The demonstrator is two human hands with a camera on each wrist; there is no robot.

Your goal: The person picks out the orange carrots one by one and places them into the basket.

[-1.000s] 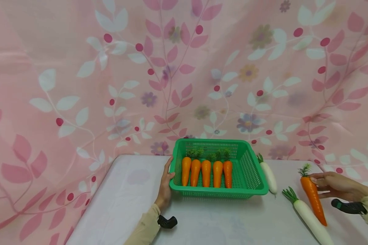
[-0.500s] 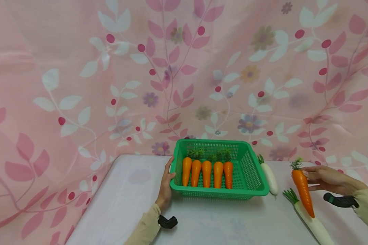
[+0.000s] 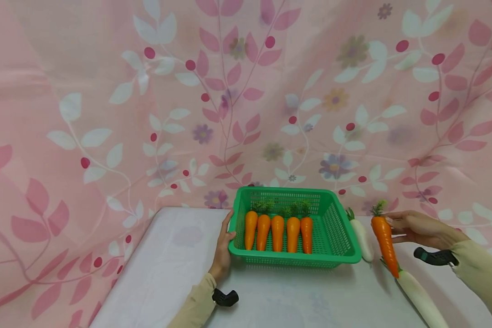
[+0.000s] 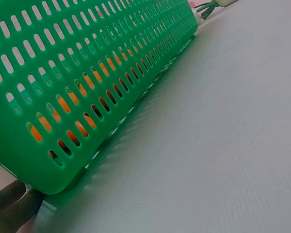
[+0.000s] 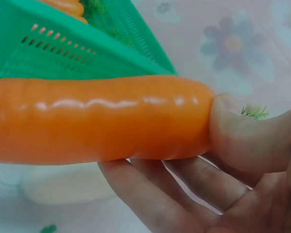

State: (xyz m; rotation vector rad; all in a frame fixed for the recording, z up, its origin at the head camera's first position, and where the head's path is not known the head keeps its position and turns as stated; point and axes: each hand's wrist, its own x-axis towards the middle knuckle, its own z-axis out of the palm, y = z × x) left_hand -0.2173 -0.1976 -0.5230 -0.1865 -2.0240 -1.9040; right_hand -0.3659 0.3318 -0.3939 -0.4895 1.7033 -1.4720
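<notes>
My right hand (image 3: pixel 414 228) pinches a carrot (image 3: pixel 384 239) by its leafy top, thumb and fingers curled round it, hanging in the air just right of the green basket (image 3: pixel 339 221). My left hand (image 3: pixel 222 249) rests flat-fingered against the basket's left wall.

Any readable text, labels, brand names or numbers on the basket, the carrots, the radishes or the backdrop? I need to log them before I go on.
None: no words, numbers, labels or brand marks show in any view.
The green basket has only slotted walls.
The carrot in the right hand is plain orange.
The white radishes are unmarked.
The pink curtain shows leaves and flowers only.
The left hand covers nothing legible.
</notes>
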